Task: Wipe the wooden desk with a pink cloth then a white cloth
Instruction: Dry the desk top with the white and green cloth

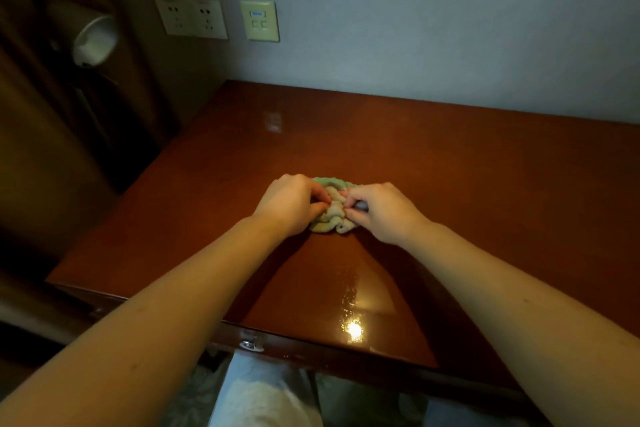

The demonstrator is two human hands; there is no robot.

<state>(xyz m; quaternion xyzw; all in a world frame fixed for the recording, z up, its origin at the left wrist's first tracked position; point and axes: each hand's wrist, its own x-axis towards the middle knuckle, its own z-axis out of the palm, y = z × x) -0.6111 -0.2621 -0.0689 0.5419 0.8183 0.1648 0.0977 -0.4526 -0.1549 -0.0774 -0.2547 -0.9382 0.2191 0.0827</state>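
A bunched pale cloth (pixel 333 219), green along its far edge, lies near the middle of the glossy wooden desk (pixel 485 198). The left hand (pixel 292 204) and the right hand (pixel 381 213) flank it, with fingers curled and pinching its folds from either side. Socket plates (pixel 191 18) sit on the wall behind, to the left.

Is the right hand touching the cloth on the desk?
Touching. The head view shows the right hand pinching the bunched cloth, with no gap at the folds.
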